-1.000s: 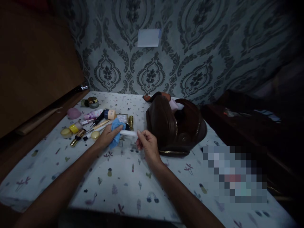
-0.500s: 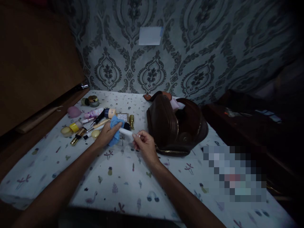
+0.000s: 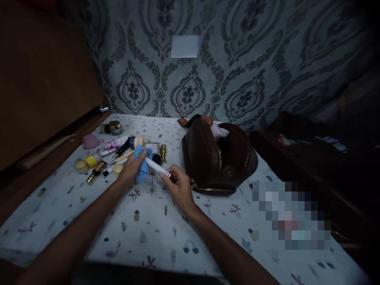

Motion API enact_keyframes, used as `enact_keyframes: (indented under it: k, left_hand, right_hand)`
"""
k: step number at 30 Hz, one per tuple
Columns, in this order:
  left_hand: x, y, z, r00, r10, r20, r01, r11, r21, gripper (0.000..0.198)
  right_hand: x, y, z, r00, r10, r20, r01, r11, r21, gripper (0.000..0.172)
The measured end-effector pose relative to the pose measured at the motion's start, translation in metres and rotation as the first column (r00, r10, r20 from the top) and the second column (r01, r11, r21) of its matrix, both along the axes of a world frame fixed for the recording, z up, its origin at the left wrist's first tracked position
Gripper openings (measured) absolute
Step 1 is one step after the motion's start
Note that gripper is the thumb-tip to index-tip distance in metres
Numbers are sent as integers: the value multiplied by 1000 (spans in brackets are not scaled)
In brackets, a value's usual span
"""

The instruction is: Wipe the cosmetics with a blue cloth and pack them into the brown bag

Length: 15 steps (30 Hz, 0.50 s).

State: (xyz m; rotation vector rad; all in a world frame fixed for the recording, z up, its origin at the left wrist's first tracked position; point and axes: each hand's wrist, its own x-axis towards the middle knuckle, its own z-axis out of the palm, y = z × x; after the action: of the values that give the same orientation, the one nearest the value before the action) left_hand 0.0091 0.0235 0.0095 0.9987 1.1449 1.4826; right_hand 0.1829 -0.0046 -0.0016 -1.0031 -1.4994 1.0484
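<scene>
A crumpled blue cloth [image 3: 141, 174] is gripped in my left hand [image 3: 130, 173], wrapped against one end of a slim white tube [image 3: 156, 166]. My right hand [image 3: 178, 185] pinches the tube's other end, where a pinkish band shows. The tube slants down to the right between the two hands, above the table. Just behind the cloth lie a glittery compact [image 3: 152, 147] and a gold lipstick tube [image 3: 163, 152]. To the right of my right hand stands a brown cosmetic bag [image 3: 204, 158], unzipped, with pale pink items inside.
Left of my hands lie several cosmetics: a pink sponge [image 3: 90, 141], a yellow-banded jar [image 3: 92, 159], brushes and a gold-capped jar [image 3: 115, 127]. A patterned cloth [image 3: 166, 233] covers the table. A brown wooden panel [image 3: 44, 79] borders the left; a blurred-out patch [image 3: 293, 217] lies right.
The white tube has tilted further downward to the right and its pinkish end now shows. My right hand has shifted slightly down; the left hand still holds the cloth around the tube.
</scene>
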Motion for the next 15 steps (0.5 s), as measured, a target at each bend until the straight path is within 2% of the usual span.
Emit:
enact_keyframes:
  k: [3, 5, 9, 12, 15]
  left_hand:
    - [7, -1, 0, 990, 8, 144, -6, 1000, -19, 53]
    - [12, -3, -1, 984, 2, 178, 4, 999, -32, 57]
    - [20, -11, -3, 986, -158, 61, 161, 985, -57, 58]
    - [24, -16, -2, 947, -320, -30, 317, 945, -81, 54]
    - [25, -19, 1, 937, -342, -70, 335, 938, -92, 54]
  right_hand:
    - [-2, -1, -1, 998, 68, -7, -68, 996, -60, 34]
    - [-3, -3, 0, 993, 116, -13, -116, 988, -105, 37]
    - [-4, -4, 2, 981, 186, -55, -193, 968, -160, 42]
    - [-4, -3, 3, 978, 192, -78, -203, 966, -158, 44]
    - [-4, -3, 2, 979, 189, -80, -199, 967, -157, 43]
